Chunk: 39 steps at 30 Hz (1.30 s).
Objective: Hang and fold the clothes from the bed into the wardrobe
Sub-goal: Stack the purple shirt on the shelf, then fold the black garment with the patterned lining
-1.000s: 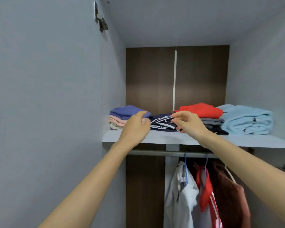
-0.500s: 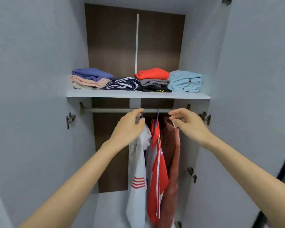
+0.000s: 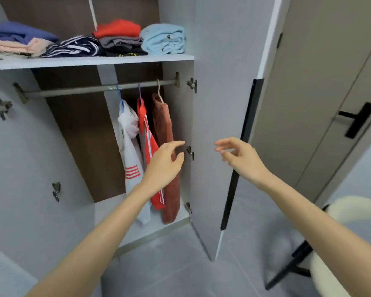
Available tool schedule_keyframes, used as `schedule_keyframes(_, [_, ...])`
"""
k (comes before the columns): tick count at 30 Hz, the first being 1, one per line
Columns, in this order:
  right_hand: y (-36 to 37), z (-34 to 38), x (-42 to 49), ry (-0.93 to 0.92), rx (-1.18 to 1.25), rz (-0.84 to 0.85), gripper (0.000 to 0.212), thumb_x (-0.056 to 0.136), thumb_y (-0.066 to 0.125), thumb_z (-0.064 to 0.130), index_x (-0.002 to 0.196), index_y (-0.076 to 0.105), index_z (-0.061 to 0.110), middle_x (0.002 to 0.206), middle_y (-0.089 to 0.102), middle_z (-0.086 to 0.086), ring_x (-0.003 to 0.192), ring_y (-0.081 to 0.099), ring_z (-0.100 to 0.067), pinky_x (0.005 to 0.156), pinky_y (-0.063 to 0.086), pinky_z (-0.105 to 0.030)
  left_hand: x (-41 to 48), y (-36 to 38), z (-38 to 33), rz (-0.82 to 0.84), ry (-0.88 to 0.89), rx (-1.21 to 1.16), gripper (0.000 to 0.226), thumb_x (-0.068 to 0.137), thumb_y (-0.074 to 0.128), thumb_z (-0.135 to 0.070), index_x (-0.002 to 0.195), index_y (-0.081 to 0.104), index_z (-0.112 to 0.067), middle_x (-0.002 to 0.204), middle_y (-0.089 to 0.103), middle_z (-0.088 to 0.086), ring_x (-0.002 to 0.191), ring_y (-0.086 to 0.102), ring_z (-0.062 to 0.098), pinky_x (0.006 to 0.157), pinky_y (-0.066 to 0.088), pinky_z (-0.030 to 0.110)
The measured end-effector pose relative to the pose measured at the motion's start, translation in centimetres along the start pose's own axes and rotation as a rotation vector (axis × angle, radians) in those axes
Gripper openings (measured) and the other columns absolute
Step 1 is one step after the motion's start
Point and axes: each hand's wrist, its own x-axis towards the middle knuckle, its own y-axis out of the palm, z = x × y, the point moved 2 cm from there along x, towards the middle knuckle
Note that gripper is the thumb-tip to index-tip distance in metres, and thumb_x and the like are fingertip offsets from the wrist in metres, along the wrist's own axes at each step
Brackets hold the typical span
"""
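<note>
Reaching forward with both bare arms, faced the open wardrobe (image 3: 84,136). Held the left hand (image 3: 165,163) in front of the lower part of a hanging rust-brown piece (image 3: 164,125), fingers loosely curved and thumb apart, gripping nothing; could not tell whether touching the cloth behind. Held the right hand (image 3: 240,159) in the air before the inner face of the open wardrobe door (image 3: 214,103), fingers spread and relaxed, likewise empty. Found three garments on hangers at the right end of the rail (image 3: 73,90): a white top (image 3: 130,159) with red stripes, a red jacket (image 3: 149,144) with white stripes in the middle, and the rust-brown piece nearest the side wall. Found folded clothes in a row on the shelf (image 3: 90,62) above the rail: a purple and pink pile (image 3: 19,37) on the left, a navy striped piece (image 3: 73,47) just beside, a red piece (image 3: 118,28) stacked on grey and black, and a pale blue bundle (image 3: 164,39) at the right end. Noted a black strip handle (image 3: 246,129) along the door's edge, a room door (image 3: 308,103) with a black lever beyond, and a cream chair (image 3: 351,207) on black legs over the grey tiled floor (image 3: 169,264)
</note>
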Motion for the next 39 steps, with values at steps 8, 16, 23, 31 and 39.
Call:
schedule_keyframes(8, [-3.2, -6.5, -9.8, 0.257, 0.013, -0.225, 0.029, 0.094, 0.053, 0.01, 0.093, 0.06, 0.038, 0.101, 0.069, 0.004, 0.075, 0.059, -0.019, 0.071, 0.048, -0.029, -1.8, 8.0, -2.8, 0.286, 0.127, 0.022, 0.038, 0.096, 0.049, -0.022, 0.134, 0.051, -0.023, 0.137, 0.051, 0.001, 0.125, 0.049, 0.02, 0.106, 0.037, 0.035])
schedule_keyframes(16, [-4.7, -10.3, -21.4, 0.523, 0.006, -0.483, 0.019, 0.093, 0.054, 0.006, 0.103, 0.064, 0.019, 0.104, 0.067, -0.003, 0.083, 0.061, -0.02, 0.084, 0.049, -0.031, -5.8, 16.1, -6.9, 0.605, 0.29, -0.072, 0.041, 0.098, 0.046, -0.024, 0.138, 0.046, -0.023, 0.139, 0.048, -0.003, 0.125, 0.048, 0.015, 0.104, 0.04, 0.037])
schedule_keyframes(23, [-7.1, -13.1, -31.4, 0.743, -0.007, -0.685, 0.023, 0.093, 0.052, 0.005, 0.109, 0.065, 0.015, 0.106, 0.068, -0.003, 0.081, 0.061, -0.013, 0.078, 0.05, -0.023, -9.8, 23.9, -12.9, 0.806, 0.442, -0.121, 0.04, 0.096, 0.049, -0.019, 0.137, 0.047, -0.018, 0.135, 0.053, 0.002, 0.117, 0.053, 0.019, 0.1, 0.042, 0.034])
schedule_keyframes(31, [-11.5, -20.7, -42.0, 0.966, 0.058, -0.891, 0.025, 0.092, 0.05, 0.008, 0.106, 0.064, 0.022, 0.105, 0.069, 0.002, 0.077, 0.061, -0.009, 0.076, 0.049, -0.024, -14.5, 36.3, -21.5, 1.046, 0.562, -0.115, 0.041, 0.094, 0.05, -0.018, 0.135, 0.049, -0.017, 0.134, 0.055, 0.0, 0.114, 0.055, 0.018, 0.101, 0.042, 0.036])
schedule_keyframes(39, [-18.8, -30.6, -52.9, 1.204, 0.15, -1.001, 0.022, 0.093, 0.049, 0.011, 0.105, 0.064, 0.022, 0.103, 0.067, 0.004, 0.069, 0.061, -0.004, 0.062, 0.045, -0.013, -20.9, 52.3, -29.0, 1.253, 0.568, -0.03, 0.042, 0.093, 0.05, -0.018, 0.135, 0.049, -0.019, 0.133, 0.055, 0.002, 0.113, 0.056, 0.021, 0.091, 0.039, 0.026])
